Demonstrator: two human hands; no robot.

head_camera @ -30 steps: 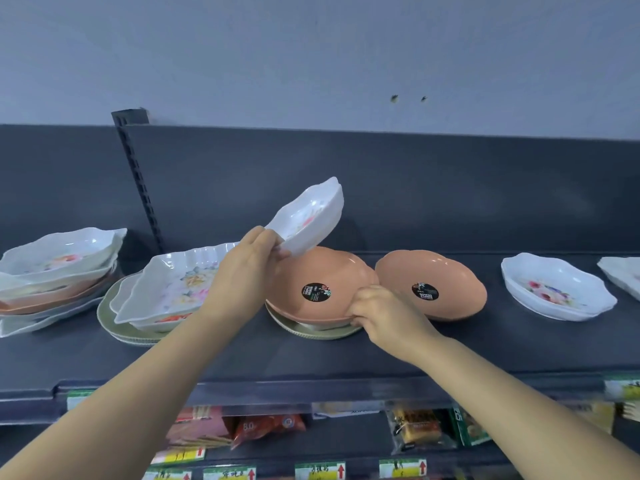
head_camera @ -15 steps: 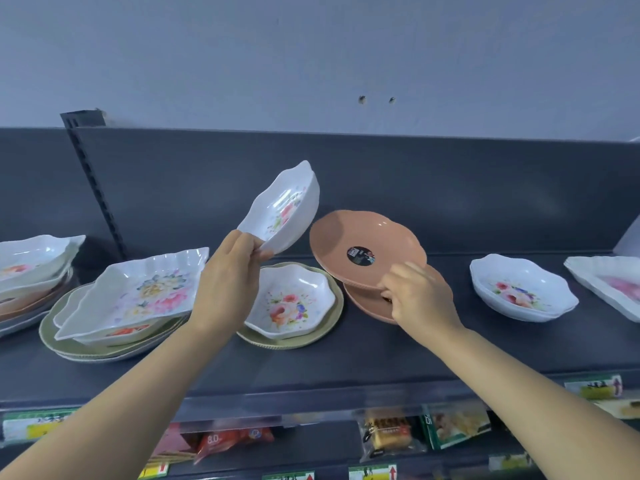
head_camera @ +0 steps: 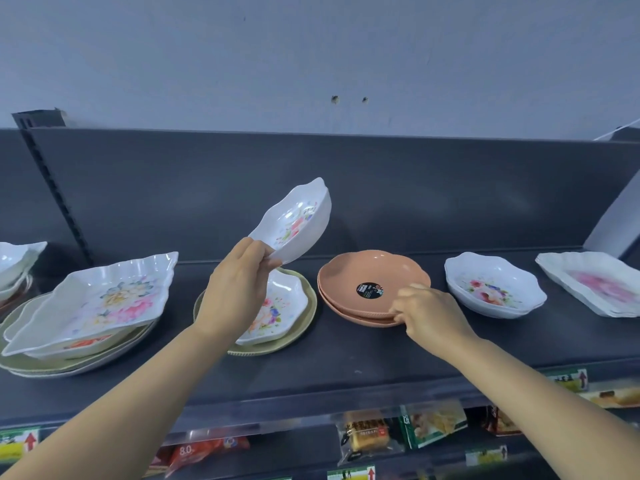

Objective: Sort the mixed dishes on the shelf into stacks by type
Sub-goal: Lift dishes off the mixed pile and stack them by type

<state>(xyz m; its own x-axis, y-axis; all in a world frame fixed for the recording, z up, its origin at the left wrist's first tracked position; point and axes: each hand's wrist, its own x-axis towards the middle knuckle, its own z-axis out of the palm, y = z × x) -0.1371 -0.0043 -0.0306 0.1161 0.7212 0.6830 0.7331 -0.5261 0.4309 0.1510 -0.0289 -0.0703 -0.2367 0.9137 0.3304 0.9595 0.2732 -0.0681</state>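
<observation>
Your left hand point(head_camera: 239, 289) pinches the rim of a white floral bowl point(head_camera: 298, 220), held tilted above a second bowl point(head_camera: 277, 306) on a green plate point(head_camera: 306, 325) | your right hand point(head_camera: 429, 313) grips the near rim of two stacked peach plates point(head_camera: 374, 271) on the shelf point(head_camera: 346, 358)

Peach plates point(head_camera: 374, 271): two, stacked, black sticker, mid-shelf. Raised floral bowl point(head_camera: 298, 220): white, tilted, at their 10 o'clock, pinched by left hand point(head_camera: 239, 289). Second floral bowl point(head_camera: 277, 306): on green plate point(head_camera: 310, 313), 9 o'clock. Third floral bowl point(head_camera: 495, 289): 3 o'clock.
</observation>
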